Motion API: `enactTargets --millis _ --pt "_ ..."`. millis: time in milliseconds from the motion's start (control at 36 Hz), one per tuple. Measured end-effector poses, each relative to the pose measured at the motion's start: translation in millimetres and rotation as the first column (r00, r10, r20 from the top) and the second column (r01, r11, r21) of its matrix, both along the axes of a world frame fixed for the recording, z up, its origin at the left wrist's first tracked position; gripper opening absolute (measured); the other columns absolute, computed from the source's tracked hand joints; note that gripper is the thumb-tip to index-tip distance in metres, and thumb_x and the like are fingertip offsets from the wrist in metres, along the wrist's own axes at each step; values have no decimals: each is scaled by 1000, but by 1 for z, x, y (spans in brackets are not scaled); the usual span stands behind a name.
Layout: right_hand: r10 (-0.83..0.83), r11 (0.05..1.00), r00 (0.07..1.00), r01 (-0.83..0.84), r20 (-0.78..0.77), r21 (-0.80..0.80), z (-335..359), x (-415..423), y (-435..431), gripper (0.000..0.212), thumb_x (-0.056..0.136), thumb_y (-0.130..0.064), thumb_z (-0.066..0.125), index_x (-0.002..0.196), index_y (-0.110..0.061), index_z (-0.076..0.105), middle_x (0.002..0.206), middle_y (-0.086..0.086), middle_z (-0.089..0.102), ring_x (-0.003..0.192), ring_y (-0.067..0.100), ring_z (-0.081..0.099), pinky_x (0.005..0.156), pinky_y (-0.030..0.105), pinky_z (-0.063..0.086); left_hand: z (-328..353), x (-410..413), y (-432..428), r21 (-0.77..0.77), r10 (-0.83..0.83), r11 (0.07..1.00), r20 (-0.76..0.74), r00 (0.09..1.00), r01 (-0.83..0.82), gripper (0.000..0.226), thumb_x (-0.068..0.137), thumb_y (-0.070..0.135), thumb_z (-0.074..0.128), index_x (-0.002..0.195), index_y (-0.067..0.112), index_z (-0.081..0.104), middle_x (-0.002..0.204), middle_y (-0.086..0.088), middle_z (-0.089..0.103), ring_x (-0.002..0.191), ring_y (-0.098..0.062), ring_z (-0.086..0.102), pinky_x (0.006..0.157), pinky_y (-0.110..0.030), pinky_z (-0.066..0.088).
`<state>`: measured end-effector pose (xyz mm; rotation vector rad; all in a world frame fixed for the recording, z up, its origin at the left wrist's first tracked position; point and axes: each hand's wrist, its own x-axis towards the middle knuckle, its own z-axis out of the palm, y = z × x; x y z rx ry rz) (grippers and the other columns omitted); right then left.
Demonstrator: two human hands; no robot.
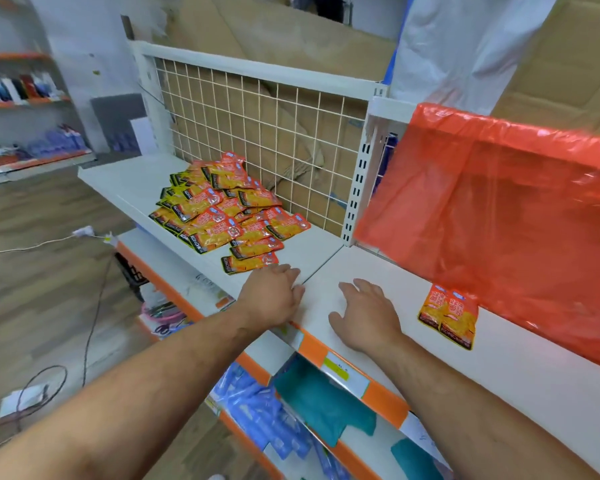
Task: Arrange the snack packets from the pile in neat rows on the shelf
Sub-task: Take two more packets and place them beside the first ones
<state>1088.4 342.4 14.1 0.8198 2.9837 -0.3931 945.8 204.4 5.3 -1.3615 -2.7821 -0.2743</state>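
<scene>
the pile of snack packets (222, 209) lay heaped on the left section of the white shelf (326, 244), orange and yellow pouches overlapping at all angles, the back of the heap leaning against the wire grid panel (257, 109) with brown cardboard (274, 32) behind it. the nearest packet (250, 263) of the heap lay flat close to the front edge. the left hand (274, 296) rested palm down on the shelf just in front of that packet, its fingers loosely bent near the seam between the two shelf sections and gripping nothing that could be seen; whether it touched the packet could not be told. the right hand (368, 317) lay flat on the right section, well apart from the heap, fingers straight and slightly spread, holding nothing. to its right, two placed packets (447, 315) stood side by side and touching, lying flat with their lower ends near the front edge and their tops meeting the edge of a red plastic sheet (499, 202) that draped over the back of that section. an orange price strip (385, 400) ran along the shelf front. on the shelf below lay blue packets (257, 407) and teal items (319, 400). a dark cable (94, 323) trailed over the wooden floor at the left.
</scene>
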Motion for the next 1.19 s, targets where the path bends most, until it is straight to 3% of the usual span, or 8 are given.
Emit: enactTargets --millis 250,472,611,722,889,944,1000,1194 --pt "-10 1000 1000 10 6 -5 -4 -76 -26 65 94 -45 50 152 -25 31 160 3 24 144 24 22 115 34 25 -16 -90 -20 106 -25 994 60 998 19 33 98 35 40 112 18 64 109 -3 65 103 -27 57 81 -35 46" --pt "-126 992 992 127 28 -3 -7 -158 -53 52 94 -43 49 141 -21 47 137 7 49 127 28 44 100 35 42 -4 -171 -26 -10 -34 999 111 993 35 12 93 21 45 85 18 53 81 -7 53 80 -28 54 60 -34 42" --pt "-89 990 996 90 18 -108 -17 -186 -70 39 94 -36 47 132 -35 54 114 3 53 111 26 57 88 32 46 -10 -195 -30 -122 -136 981 136 981 152 10 79 12 51 86 17 57 89 -10 62 83 -29 57 60 -32 40" --pt "24 996 989 -11 145 -86 -18 -196 -81 49 93 -53 47 141 -44 43 126 4 47 117 26 52 93 35 42 -13 -205 -26 -156 -195 962 177 965 223 7 77 10 53 77 16 51 78 -7 54 83 -30 60 58 -31 40" --pt "-76 997 983 75 168 16 -14 -196 -83 47 95 -63 36 135 -42 49 121 4 52 113 26 55 88 36 44 -7 -205 -14 -120 -208 964 229 951 239 18 77 13 54 60 14 48 73 -14 54 85 -34 61 60 -34 40" --pt "-135 990 979 129 152 50 -15 -196 -81 43 97 -59 35 128 -36 53 116 6 55 109 28 57 83 37 44 -6 -204 -8 -99 -223 963 238 945 252 12 78 15 55 68 12 60 83 -13 62 93 -33 62 67 -33 46" --pt "-196 980 970 186 144 76 -17 -194 -77 43 98 -59 34 124 -30 52 112 7 56 104 30 59 76 36 42 -6 -200 -2 -94 -242 957 276 930 276 18 85 19 54 92 14 69 97 -8 69 97 -29 62 75 -32 51" --pt "-374 927 922 373 100 34 -20 -189 -72 48 89 -59 55 117 -22 48 111 5 55 97 26 60 69 32 38 -20 -188 6 -17 -132 990 187 973 138 40 82 42 65 109 14 58 105 -8 67 98 -28 63 72 -32 47"
